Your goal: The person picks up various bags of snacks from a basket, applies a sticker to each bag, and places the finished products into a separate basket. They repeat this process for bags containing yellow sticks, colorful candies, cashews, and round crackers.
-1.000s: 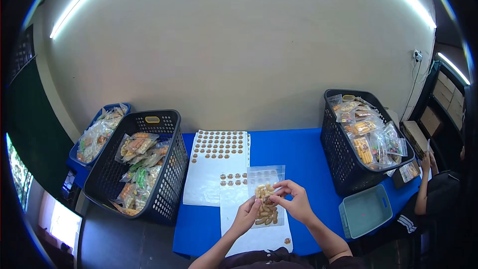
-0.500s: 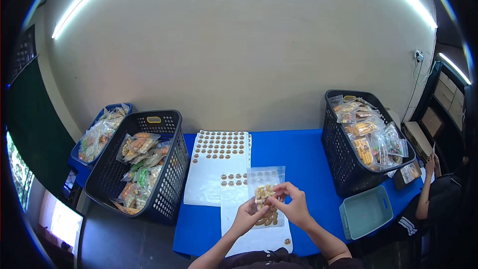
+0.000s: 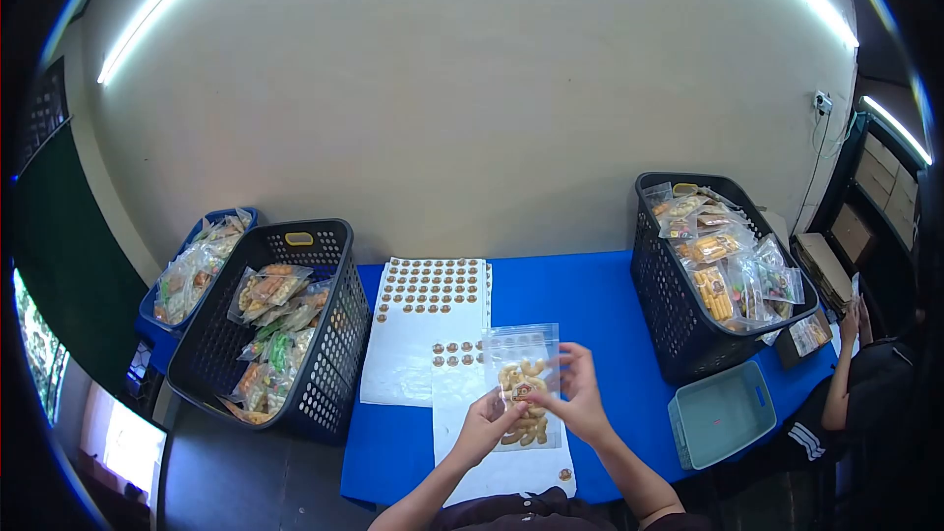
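Note:
A clear zip-top bag of pale, curved snack pieces is held upright over the table's front. On its front sits a small round brown-and-red sticker. My left hand grips the lower left side of the bag, thumb across the front. My right hand has its thumb against the front by the sticker and its fingers along the right edge. Beneath the bag lies a white sticker sheet with rows of the same stickers and a lone one at its lower right. A larger stack of sticker sheets lies beside it.
On the left stand a dark basket and a blue basket, both holding filled bags. Another dark basket of bags stands right on the blue table, behind a grey-green bin. A person is at the far right.
My right fingers have opened from a pinch over the sticker and shifted to the bag's right edge. The sticker now shows flat on the bag's front.

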